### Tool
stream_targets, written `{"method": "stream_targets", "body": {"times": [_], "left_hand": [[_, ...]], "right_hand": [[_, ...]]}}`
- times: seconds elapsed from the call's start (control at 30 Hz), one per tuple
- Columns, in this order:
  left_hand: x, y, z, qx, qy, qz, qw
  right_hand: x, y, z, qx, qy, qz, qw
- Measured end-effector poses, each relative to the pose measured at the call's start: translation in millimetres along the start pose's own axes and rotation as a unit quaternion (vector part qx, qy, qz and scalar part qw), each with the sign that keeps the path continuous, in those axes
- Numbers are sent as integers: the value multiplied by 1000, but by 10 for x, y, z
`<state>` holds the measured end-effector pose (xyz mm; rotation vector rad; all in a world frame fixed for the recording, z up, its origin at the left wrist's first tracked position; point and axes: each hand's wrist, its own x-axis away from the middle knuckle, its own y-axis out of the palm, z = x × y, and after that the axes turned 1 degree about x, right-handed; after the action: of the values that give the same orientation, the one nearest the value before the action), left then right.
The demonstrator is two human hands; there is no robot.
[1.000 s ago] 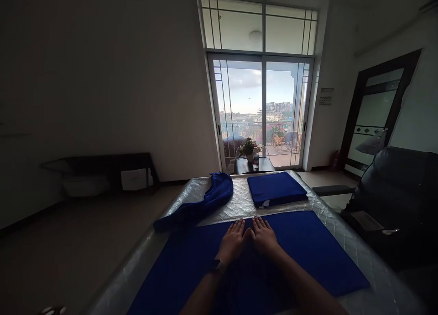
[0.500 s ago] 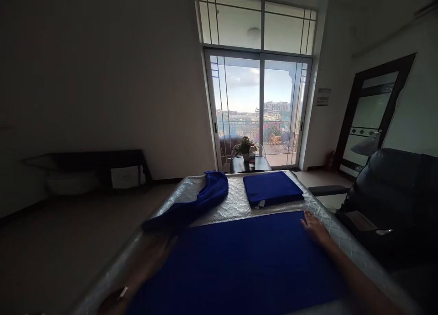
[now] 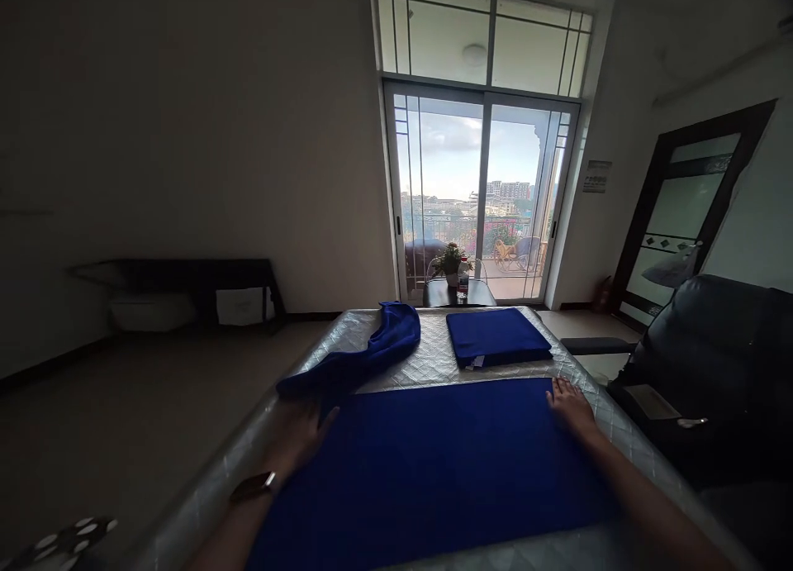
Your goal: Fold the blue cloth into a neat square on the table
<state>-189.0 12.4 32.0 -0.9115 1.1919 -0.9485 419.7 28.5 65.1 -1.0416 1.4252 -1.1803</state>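
A blue cloth [image 3: 439,463] lies flat on a quilted silver-grey surface [image 3: 427,340]. My left hand [image 3: 303,430] rests at its far left corner, thumb apart from the other fingers, whose tips are hard to see in shadow beside the crumpled blue cloth [image 3: 372,348]. At the far right corner, my right hand [image 3: 568,402] lies flat with fingers stretched out. Beyond the flat cloth sits a folded blue cloth [image 3: 497,336] with a white tag. A dark watch [image 3: 254,486] is on my left wrist.
A black armchair [image 3: 724,373] stands at the right, bearing a flat item and a small light object. Behind the quilted surface, a small dark table [image 3: 458,292] holds a potted plant and a bottle. A dark bench [image 3: 198,278] stands against the left wall.
The view has shifted, so the room appears farther right. My left hand shows more clearly at the cloth's corner, its thumb now over the cloth. My right hand stays at the right corner.
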Motion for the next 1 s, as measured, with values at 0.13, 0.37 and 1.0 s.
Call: {"method": "stream_targets", "body": {"times": [0.13,0.37,1.0], "left_hand": [[45,-58,354,-9,29,6,1000],[473,-73,1927,60,221,-5,973],[938,-294,1611,92,175,-183,963]], "right_hand": [[183,-135,-428,3,-62,24,998],[858,34,-1690,-131,-269,-27,954],[1068,-15,-1175,-144,-216,-89,962]]}}
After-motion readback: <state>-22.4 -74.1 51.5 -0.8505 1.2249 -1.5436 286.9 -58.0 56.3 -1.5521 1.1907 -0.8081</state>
